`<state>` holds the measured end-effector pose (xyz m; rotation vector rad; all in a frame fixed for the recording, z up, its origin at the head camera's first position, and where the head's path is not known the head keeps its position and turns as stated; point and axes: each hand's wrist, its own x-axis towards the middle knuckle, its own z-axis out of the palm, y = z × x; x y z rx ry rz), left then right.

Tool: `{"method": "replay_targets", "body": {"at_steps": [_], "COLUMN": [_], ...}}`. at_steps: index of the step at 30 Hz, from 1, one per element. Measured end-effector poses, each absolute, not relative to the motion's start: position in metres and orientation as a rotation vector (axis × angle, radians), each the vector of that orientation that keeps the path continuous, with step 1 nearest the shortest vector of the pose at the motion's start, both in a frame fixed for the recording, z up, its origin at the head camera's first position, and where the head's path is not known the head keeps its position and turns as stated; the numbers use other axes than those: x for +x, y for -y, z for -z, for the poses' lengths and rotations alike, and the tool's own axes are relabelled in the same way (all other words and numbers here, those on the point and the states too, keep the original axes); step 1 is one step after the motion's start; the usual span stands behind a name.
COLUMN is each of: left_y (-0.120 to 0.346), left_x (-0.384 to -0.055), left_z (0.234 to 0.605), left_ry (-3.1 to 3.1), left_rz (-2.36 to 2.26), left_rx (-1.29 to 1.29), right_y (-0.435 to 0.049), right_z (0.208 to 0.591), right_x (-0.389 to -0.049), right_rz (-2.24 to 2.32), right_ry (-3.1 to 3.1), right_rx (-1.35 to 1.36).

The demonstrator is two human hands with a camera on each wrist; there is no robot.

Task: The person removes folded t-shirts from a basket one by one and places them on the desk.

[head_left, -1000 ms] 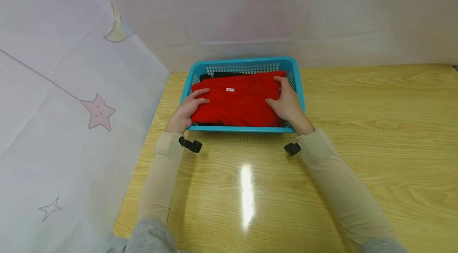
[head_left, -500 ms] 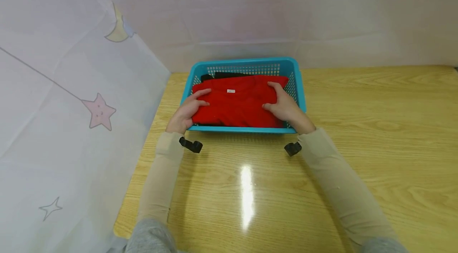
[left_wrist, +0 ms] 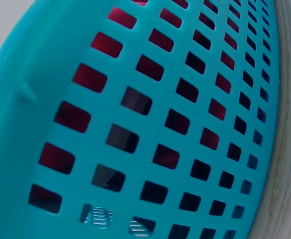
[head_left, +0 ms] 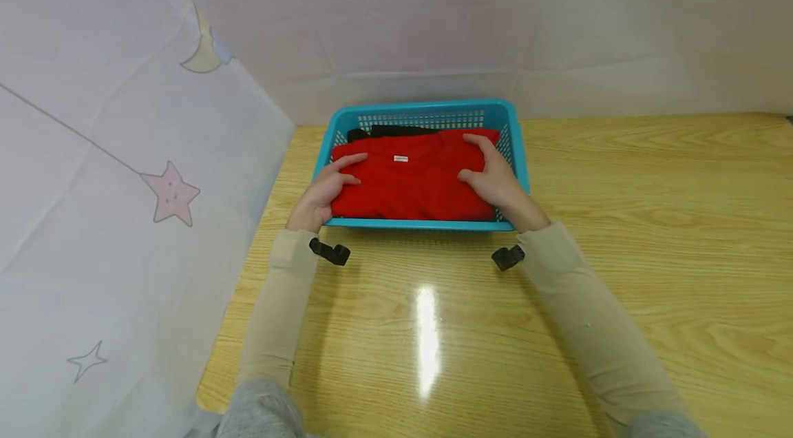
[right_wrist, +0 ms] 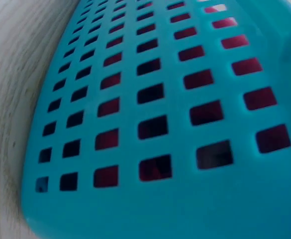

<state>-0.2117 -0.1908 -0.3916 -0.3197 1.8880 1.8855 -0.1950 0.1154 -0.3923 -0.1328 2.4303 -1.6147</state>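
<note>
A folded red shirt (head_left: 411,183) with a small white neck label lies in a blue plastic basket (head_left: 427,224). In the head view my left hand (head_left: 325,190) reaches over the basket's left side, its fingers lying on the shirt's left end. At the opposite end, my right hand (head_left: 498,180) touches the shirt with thumb and forefinger spread apart; its other fingers are mostly hidden. Black folded cloth (head_left: 403,130) shows behind the shirt. The left wrist view is filled by the basket's slotted wall (left_wrist: 160,99), with red and dark cloth behind the holes.
The basket stands on a wood-grain table (head_left: 619,217), close to a pale hanging cloth (head_left: 421,25) at the back. Another printed cloth (head_left: 124,252) hangs along the left. Black wrist cameras (head_left: 331,251) sit near the basket's front edge.
My right hand slid inward over the shirt, then slightly back outward. The shirt's back edge has shifted a little toward me, and its front right part looks flatter. The left hand stays nearly still.
</note>
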Motion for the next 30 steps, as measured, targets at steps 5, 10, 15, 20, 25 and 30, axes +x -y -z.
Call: {"method": "replay_targets", "body": {"at_steps": [5, 10, 15, 20, 25, 30], "left_y": [0.191, 0.190, 0.191, 0.193, 0.194, 0.195], "left_x": [-0.211, -0.211, -0.210, -0.209, -0.208, -0.207], "left_z": [0.391, 0.390, 0.389, 0.390, 0.388, 0.386], "left_ry": [-1.899, -1.940, -1.955, -1.932, -1.862, -1.833], "left_rz": [-1.883, -1.886, -1.897, -1.946, -2.030, -2.066], "left_rx": [-0.328, -0.317, -0.300, -0.252, -0.184, -0.173], "right_y": [-0.117, -0.119, -0.121, -0.123, -0.126, -0.130], "right_z": [0.389, 0.389, 0.387, 0.386, 0.382, 0.379], "right_x": [-0.195, -0.195, -0.195, -0.196, -0.194, -0.194], "right_rz": [1.700, 1.777, 1.846, 1.909, 1.976, 2.011], "right_ry": [-2.347, -2.270, -2.197, -2.097, -1.981, -1.876], "right_rx": [-0.042, 0.047, 0.111, 0.150, 0.177, 0.191]}}
